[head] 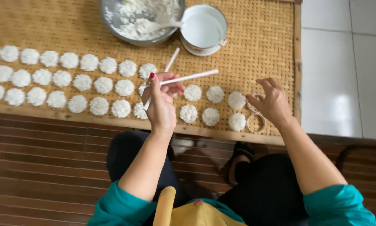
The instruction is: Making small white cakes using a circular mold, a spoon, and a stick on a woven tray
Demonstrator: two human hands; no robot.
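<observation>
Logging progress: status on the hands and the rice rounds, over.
Left hand holds white chopsticks. Right hand on ring moulds at mat edge. Rice rounds in rows; nothing blocking.

Woven bamboo tray matt, rough; metal bowl dull; enamel mug glossy; rice cakes grainy.

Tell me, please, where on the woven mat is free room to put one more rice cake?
The woven mat is bare right of the white cup, above the right hand, and between the metal bowl and the top row. The rice cakes crowd the left and the front edge.
</observation>
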